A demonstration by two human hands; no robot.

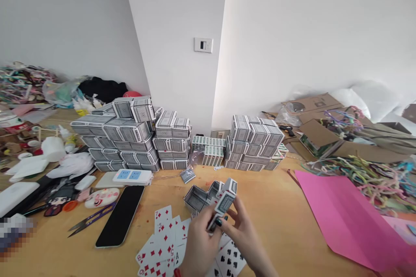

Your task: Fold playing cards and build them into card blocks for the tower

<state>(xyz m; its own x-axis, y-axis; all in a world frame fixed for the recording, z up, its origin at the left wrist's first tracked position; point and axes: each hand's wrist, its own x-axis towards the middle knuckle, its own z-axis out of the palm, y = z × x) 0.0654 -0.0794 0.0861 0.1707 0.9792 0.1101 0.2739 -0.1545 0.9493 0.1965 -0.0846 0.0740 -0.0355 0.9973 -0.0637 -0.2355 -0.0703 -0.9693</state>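
Note:
Both hands work on a small box folded from playing cards (226,196), with grey patterned backs outward, tilted above the table. My left hand (200,240) is closed around its lower left side. From the right, my right hand (241,234) pinches its lower end, the dark-nailed thumb pressed against a card edge. Just behind my left hand sits an open card box (196,197) joined to or touching another; the exact join is hidden. Loose playing cards (164,242) lie face up beneath and left of my hands, diamonds mostly. More cards (230,257) with spades show under my right wrist.
Card-box stacks stand at the back left (125,138), centre (172,143) and right (251,140). A black phone (120,216), scissors (91,220) and a power strip (133,176) lie left. Pink paper (344,212) and tangled cords (367,181) lie right.

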